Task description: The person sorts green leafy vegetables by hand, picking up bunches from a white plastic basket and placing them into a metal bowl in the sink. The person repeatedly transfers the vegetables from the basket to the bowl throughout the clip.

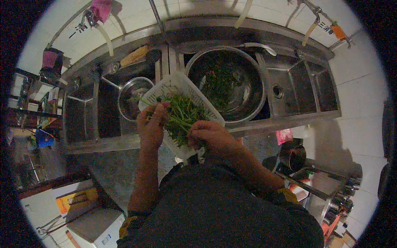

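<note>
A white perforated plastic basket sits at a slant over the front of the sinks. Loose leafy green stems are heaped inside it. Above the heap's left side, my left hand is closed, its fingertips pinched around green stems. My right hand is closed too, pinching a pale stem end at the heap's lower right. Behind and right of the basket, a large metal bowl holds more dark greens. To the left stands a smaller metal bowl, partly covered by the basket.
Steel sink basins run across both sides, below pale hoses on the tiled wall. A brush-like object lies on the back ledge at left. A dark pot stands low at right. Cardboard lies at lower left.
</note>
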`<state>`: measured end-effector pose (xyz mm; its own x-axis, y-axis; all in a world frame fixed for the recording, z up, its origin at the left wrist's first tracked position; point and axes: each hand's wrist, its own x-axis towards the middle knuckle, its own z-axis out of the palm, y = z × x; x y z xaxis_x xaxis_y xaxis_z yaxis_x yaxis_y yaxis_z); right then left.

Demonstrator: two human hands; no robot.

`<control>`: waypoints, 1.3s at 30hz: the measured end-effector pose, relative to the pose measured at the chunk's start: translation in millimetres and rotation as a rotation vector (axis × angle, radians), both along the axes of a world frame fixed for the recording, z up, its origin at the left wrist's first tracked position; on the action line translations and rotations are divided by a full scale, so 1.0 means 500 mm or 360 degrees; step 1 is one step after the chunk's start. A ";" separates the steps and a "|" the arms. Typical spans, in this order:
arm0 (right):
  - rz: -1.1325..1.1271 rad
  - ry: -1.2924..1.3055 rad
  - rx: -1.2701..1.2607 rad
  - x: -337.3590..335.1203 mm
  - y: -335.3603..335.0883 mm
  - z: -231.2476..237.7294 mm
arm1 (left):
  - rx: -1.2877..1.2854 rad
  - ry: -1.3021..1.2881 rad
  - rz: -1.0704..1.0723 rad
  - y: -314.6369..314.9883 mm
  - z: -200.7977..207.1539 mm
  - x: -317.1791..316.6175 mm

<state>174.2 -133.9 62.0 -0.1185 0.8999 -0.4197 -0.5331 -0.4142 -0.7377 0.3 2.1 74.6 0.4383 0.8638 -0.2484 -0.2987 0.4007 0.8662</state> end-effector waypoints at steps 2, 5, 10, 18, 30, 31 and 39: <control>0.0028 -0.0106 0.0073 -0.005 -0.007 -0.008 | -0.0299 -0.0268 0.0067 -0.001 -0.004 -0.016; 0.0079 -0.0172 0.0186 -0.015 -0.008 -0.011 | 0.0256 0.0345 0.0130 -0.004 -0.009 -0.028; 0.0015 -0.0140 0.0041 -0.032 0.009 0.003 | 0.0351 0.0189 0.0065 -0.004 -0.015 -0.036; 0.0168 -0.0627 0.0187 -0.033 0.028 0.009 | 0.0405 0.0300 -0.0074 0.003 -0.050 -0.065; -0.0038 -0.1409 0.0453 -0.010 0.028 0.024 | 0.0087 -0.0157 0.0422 0.078 -0.056 -0.156; -0.0130 -0.1582 0.0526 -0.015 0.036 0.026 | 0.0772 0.0331 0.0404 0.077 -0.057 -0.162; 0.0067 -0.0948 0.0429 -0.039 0.100 0.005 | 0.0372 0.0448 -0.0200 -0.004 -0.071 -0.080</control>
<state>154.6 -83.8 64.2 0.0271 0.9825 -0.1844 0.0117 -0.1848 -0.9827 -39.9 0.0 38.9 0.4872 0.8552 -0.1771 0.0027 0.2014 0.9795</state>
